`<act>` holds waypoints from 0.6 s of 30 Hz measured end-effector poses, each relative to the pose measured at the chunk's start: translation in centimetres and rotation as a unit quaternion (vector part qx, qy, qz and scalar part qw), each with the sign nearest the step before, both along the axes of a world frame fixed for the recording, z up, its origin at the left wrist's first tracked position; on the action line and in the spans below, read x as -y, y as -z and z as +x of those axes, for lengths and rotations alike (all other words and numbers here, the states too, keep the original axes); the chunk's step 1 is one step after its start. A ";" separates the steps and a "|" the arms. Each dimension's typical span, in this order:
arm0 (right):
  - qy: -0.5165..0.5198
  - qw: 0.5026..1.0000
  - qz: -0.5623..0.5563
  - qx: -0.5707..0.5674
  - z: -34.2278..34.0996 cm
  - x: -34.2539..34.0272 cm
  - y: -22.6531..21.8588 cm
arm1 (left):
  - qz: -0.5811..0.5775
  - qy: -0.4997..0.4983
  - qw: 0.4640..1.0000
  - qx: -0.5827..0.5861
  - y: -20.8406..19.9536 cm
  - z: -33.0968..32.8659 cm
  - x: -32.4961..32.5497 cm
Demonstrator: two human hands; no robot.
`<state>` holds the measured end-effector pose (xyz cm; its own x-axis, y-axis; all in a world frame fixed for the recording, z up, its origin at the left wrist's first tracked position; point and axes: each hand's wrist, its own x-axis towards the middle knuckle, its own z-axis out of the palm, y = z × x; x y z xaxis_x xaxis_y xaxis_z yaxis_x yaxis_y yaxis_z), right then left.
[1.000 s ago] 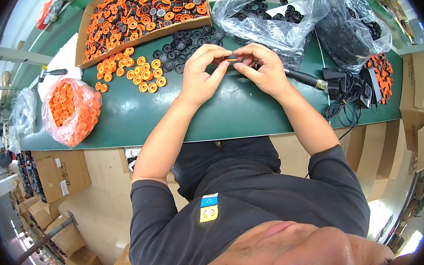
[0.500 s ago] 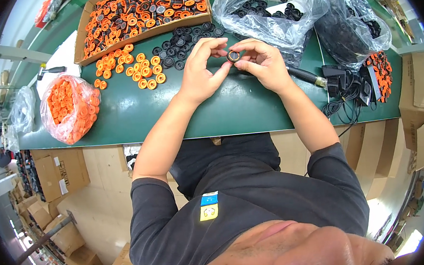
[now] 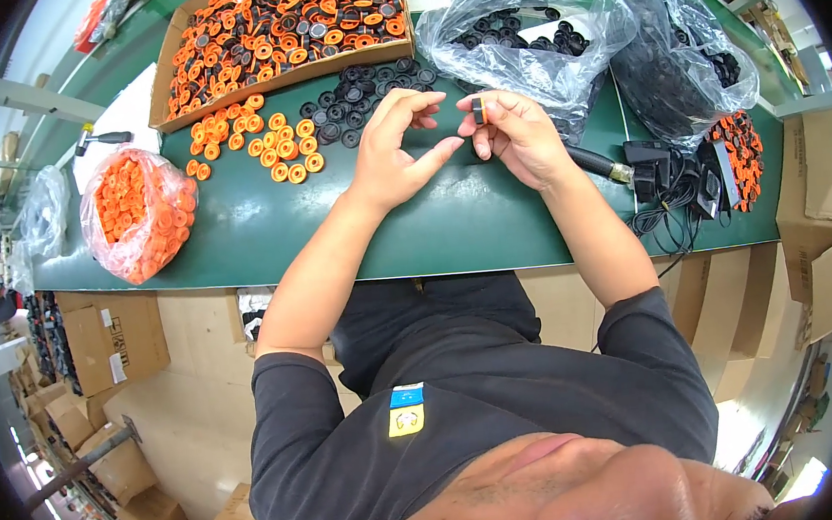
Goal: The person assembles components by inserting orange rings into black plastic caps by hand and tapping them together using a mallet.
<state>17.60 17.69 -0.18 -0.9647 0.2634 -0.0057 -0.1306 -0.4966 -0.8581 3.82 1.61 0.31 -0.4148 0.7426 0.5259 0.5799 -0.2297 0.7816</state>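
Over the green table, my right hand pinches a small round black cap with an orange part, seen edge-on. Its fingers are closed on the piece. My left hand is just to the left of it, thumb and fingers apart, holding nothing. Beyond my left hand lies a loose cluster of black round caps. Left of these are loose orange round caps. A shallow cardboard box behind them is full of mixed orange and black pieces.
A clear bag of orange caps stands at the left, near a hammer. Two clear bags of black parts stand at the back right. A black-handled tool, cables and an orange-black pile lie at the right.
My left hand has come off the small cap and its fingers are spread. My right hand keeps the cap, now turned edge-on and moved slightly to the right.
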 end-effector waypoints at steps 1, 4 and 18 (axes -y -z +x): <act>0.002 1.000 -0.017 0.003 0.0 0.0 0.0 | 0.005 0.007 1.000 -0.005 0.0 0.0 0.0; 0.015 0.999 -0.026 0.032 -0.2 0.2 -0.1 | 0.007 0.010 1.000 -0.006 0.0 0.0 0.1; 0.065 0.977 0.193 0.066 0.1 1.4 -0.5 | -0.004 -0.118 0.991 0.070 -0.7 -2.8 -0.8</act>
<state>17.70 16.26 0.31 -0.9205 0.3908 -0.0036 -0.0469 -0.1198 -0.9917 1.01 2.41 0.96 -0.6458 0.6199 0.4458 0.5029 -0.0940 0.8592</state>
